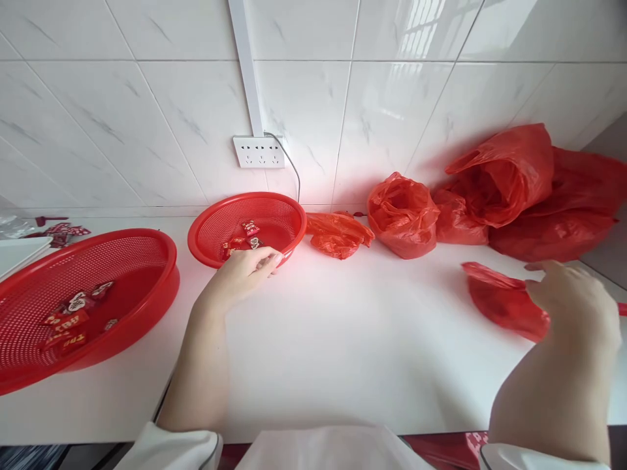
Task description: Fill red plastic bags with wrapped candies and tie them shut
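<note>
My left hand (252, 266) is at the front rim of the smaller round red basket (220, 219), its fingers curled together; whether it holds anything is hidden. Inside that basket lie several wrapped candies (251, 228). On the right, my right hand (563, 290) is over a flat red plastic bag (504, 301), whose right part it covers. Its fingers are partly bent, and their grip on the bag cannot be made out. A larger red basket (169, 277) on the left holds several wrapped candies (73, 320).
Along the tiled wall sit a crumpled red bag (337, 232), a standing open red bag (404, 219) and bulkier red bags (519, 176). A socket (258, 152) with a cable is on the wall. More small packets (63, 230) lie at the far left.
</note>
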Demonstrator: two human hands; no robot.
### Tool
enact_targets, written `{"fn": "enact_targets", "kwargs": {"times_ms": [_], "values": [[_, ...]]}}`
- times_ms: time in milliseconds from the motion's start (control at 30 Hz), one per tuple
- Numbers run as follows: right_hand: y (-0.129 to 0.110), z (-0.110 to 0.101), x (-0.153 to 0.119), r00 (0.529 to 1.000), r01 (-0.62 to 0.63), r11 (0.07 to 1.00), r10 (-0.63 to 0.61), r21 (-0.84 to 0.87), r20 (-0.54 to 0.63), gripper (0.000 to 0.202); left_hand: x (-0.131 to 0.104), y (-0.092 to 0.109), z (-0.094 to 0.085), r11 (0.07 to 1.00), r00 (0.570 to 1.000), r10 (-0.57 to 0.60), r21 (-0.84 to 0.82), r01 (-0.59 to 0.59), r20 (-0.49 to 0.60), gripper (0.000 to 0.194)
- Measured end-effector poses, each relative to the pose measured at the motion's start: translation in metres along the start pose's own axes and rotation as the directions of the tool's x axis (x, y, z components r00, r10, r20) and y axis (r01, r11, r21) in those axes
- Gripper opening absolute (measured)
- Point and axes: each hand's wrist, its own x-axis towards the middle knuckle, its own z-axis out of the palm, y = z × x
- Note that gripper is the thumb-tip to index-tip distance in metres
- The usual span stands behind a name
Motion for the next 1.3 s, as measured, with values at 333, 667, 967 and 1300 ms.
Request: {"fn": "enact_targets", "kwargs": {"times_ms": [333,667,967,1300], "values": [[-0.221,0.075,-0.011,0.922,0.321,0.854,-0.38,0.409,0.07,0.024,0.0,0.003,0.006,0.999,0.998,0.002,0.044,-0.005,0.067,0.031],[-0.282,0.053,-0.006,0.897,0.366,0.679,-0.439,0.637,-0.048,0.049,0.0,-0.002,0.009,0.999,0.999,0.023,-0.038,-0.021,0.048,0.031],[-0.296,-0.005,-0.055,0.792,0.239,0.304,-0.611,0.922,-0.004,0.036,0.004,0.016,0.047,0.961,0.975,0.125,-0.222,-0.165,-0.185,0.067],[-0.291,0.037,-0.042,0.734,0.345,0.811,-0.547,0.472,0.404,0.028,0.031,-0.022,0.081,0.991,0.976,0.039,0.119,-0.066,0.213,0.051]]}}
